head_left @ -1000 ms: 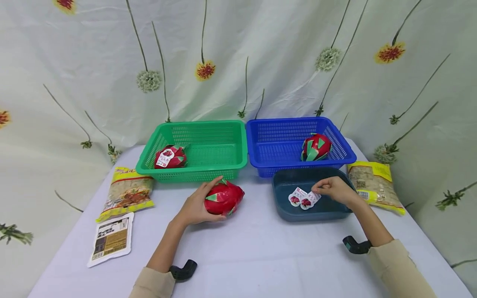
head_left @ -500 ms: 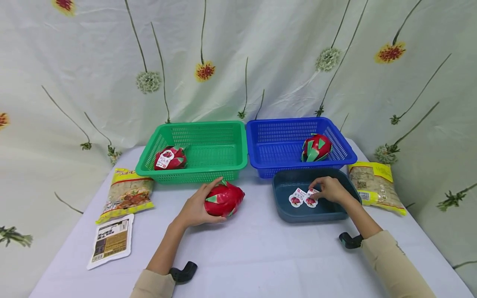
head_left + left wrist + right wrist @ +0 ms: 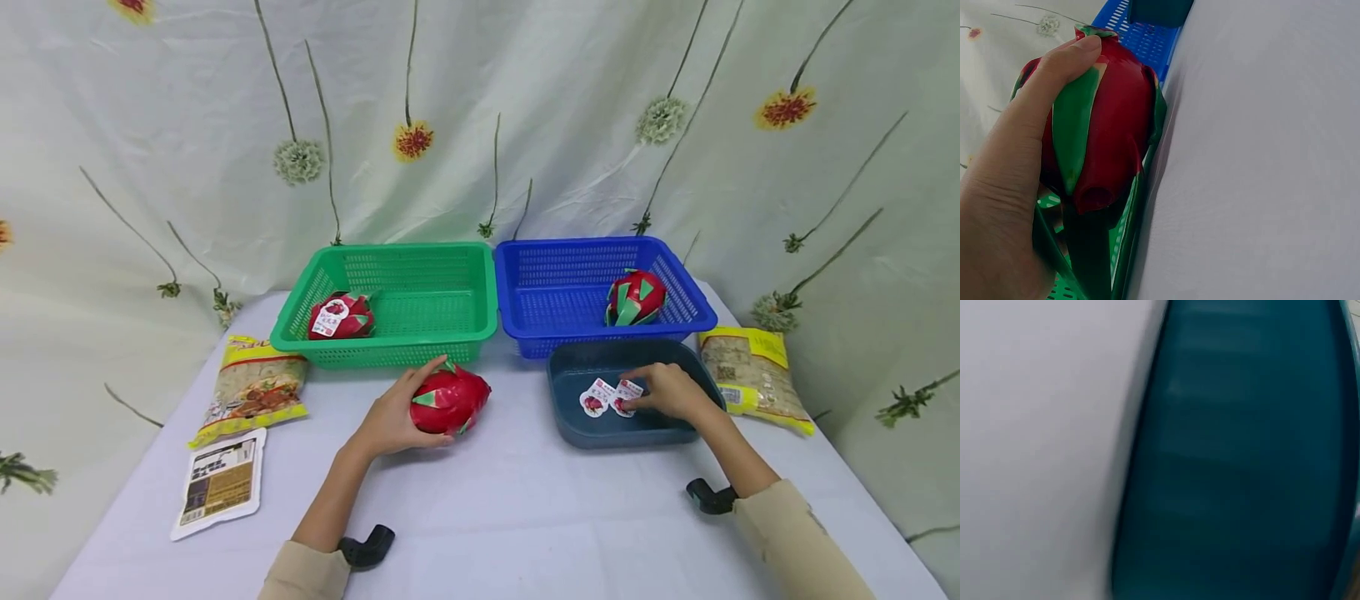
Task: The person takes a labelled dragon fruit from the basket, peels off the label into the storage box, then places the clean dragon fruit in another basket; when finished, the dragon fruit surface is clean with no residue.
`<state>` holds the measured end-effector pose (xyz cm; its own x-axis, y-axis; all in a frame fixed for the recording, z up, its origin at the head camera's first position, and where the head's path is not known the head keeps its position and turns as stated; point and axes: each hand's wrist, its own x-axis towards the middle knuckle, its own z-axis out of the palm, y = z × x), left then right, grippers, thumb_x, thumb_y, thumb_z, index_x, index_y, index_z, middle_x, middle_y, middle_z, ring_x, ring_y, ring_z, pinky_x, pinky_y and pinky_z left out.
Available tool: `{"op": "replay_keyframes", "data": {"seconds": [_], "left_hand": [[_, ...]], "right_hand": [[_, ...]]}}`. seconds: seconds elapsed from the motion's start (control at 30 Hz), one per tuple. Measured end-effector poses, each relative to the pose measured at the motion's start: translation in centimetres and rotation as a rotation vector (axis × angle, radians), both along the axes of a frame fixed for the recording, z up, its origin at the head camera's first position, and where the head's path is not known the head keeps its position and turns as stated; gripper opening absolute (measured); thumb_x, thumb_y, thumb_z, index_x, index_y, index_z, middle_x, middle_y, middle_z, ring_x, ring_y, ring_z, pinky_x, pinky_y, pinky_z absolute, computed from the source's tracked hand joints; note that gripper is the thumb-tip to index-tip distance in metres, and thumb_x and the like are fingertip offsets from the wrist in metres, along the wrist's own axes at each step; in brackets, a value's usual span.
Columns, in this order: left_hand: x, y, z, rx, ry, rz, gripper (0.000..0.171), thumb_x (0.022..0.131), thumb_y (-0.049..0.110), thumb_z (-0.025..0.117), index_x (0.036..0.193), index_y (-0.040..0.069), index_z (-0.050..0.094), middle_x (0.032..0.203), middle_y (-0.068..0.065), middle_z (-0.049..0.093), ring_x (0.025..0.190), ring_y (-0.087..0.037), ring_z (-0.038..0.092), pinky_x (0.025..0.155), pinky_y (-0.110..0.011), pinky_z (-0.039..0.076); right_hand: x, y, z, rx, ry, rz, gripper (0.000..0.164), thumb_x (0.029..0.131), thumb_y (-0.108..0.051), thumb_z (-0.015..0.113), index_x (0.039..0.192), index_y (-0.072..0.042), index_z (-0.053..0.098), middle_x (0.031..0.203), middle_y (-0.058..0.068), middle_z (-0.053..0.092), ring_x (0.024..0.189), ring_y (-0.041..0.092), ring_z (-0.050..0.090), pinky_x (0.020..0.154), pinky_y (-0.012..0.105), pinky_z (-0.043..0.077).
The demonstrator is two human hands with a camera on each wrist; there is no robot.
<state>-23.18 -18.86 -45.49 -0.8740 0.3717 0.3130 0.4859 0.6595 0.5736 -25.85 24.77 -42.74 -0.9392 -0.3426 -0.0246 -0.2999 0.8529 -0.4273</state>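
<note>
In the head view, my left hand point(image 3: 390, 421) grips a red dragon fruit point(image 3: 452, 398) with green scales, low over the white table before the green basket. The left wrist view shows the thumb lying across the dragon fruit point(image 3: 1122, 106). My right hand point(image 3: 671, 390) reaches into a dark teal tray point(image 3: 600, 437), index finger and thumb bent around a white dragon-fruit sticker point(image 3: 625, 393). Beside it lies a second sticker point(image 3: 596, 400). The right wrist view holds only the blurred tray point(image 3: 1241, 456) and tablecloth; the fingers are outside it.
Behind stand a green basket point(image 3: 405, 350), holding a stickered dragon fruit point(image 3: 330, 321), and a blue basket point(image 3: 551, 343) with an unstickered dragon fruit point(image 3: 636, 298). Food bags point(image 3: 255, 387) point(image 3: 753, 375) flank them. A flat white pouch point(image 3: 220, 485) lies at the left. A flowered curtain point(image 3: 480, 125) hangs behind.
My right hand has shifted slightly left and turned in the tray, its fingers moving down over the right sticker, which has swung round. The left hand stays put on the dragon fruit.
</note>
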Motion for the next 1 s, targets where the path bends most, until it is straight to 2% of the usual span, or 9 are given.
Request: {"op": "replay_keyframes", "data": {"seconds": [0.17,0.27,0.37,0.47,0.5,0.67,0.83,0.93,1.0], "left_hand": [[0.0,0.0,0.3,0.001,-0.028,-0.003,0.108,0.055,0.055,0.082,0.144,0.042,0.022,0.12,0.002,0.046,0.111,-0.02,0.048,0.073,-0.037,0.053],[0.0,0.0,0.6,0.008,-0.069,-0.007,0.109,0.055,0.055,0.082,0.144,0.041,0.022,0.124,0.001,0.045,0.114,-0.021,0.046,0.074,-0.038,0.053],[-0.1,-0.3,0.9,0.03,-0.13,-0.012,0.111,0.054,0.054,0.083,0.144,0.041,0.021,0.13,0.001,0.042,0.117,-0.021,0.042,0.075,-0.039,0.053],[0.0,-0.5,1.2,0.064,-0.184,-0.029,0.112,0.053,0.051,0.085,0.144,0.042,0.02,0.135,-0.001,0.039,0.12,-0.022,0.039,0.076,-0.04,0.052],[0.0,-0.5,1.3,0.07,-0.193,-0.036,0.112,0.054,0.05,0.085,0.144,0.042,0.019,0.136,-0.002,0.038,0.121,-0.023,0.038,0.077,-0.04,0.052],[0.0,-0.8,1.4,0.077,-0.196,-0.057,0.112,0.056,0.047,0.085,0.144,0.042,0.018,0.138,-0.008,0.036,0.122,-0.027,0.038,0.078,-0.043,0.052],[-0.2,-0.8,1.7,0.075,-0.224,-0.082,0.112,0.057,0.043,0.086,0.145,0.039,0.017,0.14,-0.008,0.035,0.123,-0.026,0.037,0.08,-0.042,0.051],[-0.4,-0.9,2.1,0.083,-0.276,-0.132,0.112,0.058,0.04,0.087,0.146,0.037,0.016,0.138,-0.006,0.036,0.124,-0.026,0.037,0.082,-0.042,0.05],[-0.4,-1.0,2.6,0.074,-0.319,-0.17,0.112,0.06,0.038,0.086,0.146,0.037,0.015,0.137,-0.005,0.036,0.124,-0.025,0.037,0.083,-0.041,0.05]], "right_hand": [[0.1,0.1,-0.3,0.059,-0.123,0.028,0.07,0.074,-0.038,0.075,0.131,-0.006,0.051,0.076,0.012,0.053,0.06,0.017,0.031,0.053,0.029,0.028],[0.3,0.2,-0.4,0.083,-0.089,0.041,0.072,0.075,-0.041,0.073,0.133,-0.005,0.049,0.109,0.029,0.057,0.072,0.023,0.05,0.063,0.036,0.047],[0.8,0.2,0.4,0.047,-0.047,0.079,0.075,0.078,-0.041,0.071,0.136,-0.002,0.044,0.087,0.021,0.062,0.063,0.025,0.053,0.06,0.039,0.049],[0.9,0.4,2.5,-0.057,0.015,0.083,0.074,0.081,-0.04,0.069,0.137,-0.002,0.041,0.054,0.002,0.042,0.045,0.015,0.036,0.045,0.029,0.038],[0.9,0.5,3.4,-0.096,0.05,0.073,0.072,0.081,-0.039,0.069,0.137,-0.002,0.042,0.052,-0.001,0.033,0.043,0.014,0.032,0.042,0.028,0.032],[-0.5,1.7,8.0,-0.14,0.312,-0.093,0.061,0.082,-0.041,0.067,0.127,-0.003,0.053,0.061,0.003,0.045,0.048,0.017,0.038,0.042,0.027,0.032],[-2.8,3.9,9.4,-0.099,0.357,-0.205,0.073,0.083,-0.041,0.066,0.136,0.001,0.039,0.101,0.023,0.054,0.081,0.036,0.051,0.062,0.046,0.047],[-4.2,5.3,8.7,-0.071,0.233,-0.183,0.095,0.083,-0.044,0.065,0.144,0.006,0.014,0.134,0.033,0.031,0.118,0.048,0.033,0.091,0.063,0.034],[-4.9,6.2,7.9,-0.071,0.141,-0.135,0.099,0.083,-0.044,0.064,0.143,0.008,0.005,0.138,0.036,0.021,0.123,0.052,0.025,0.094,0.067,0.026]]}}
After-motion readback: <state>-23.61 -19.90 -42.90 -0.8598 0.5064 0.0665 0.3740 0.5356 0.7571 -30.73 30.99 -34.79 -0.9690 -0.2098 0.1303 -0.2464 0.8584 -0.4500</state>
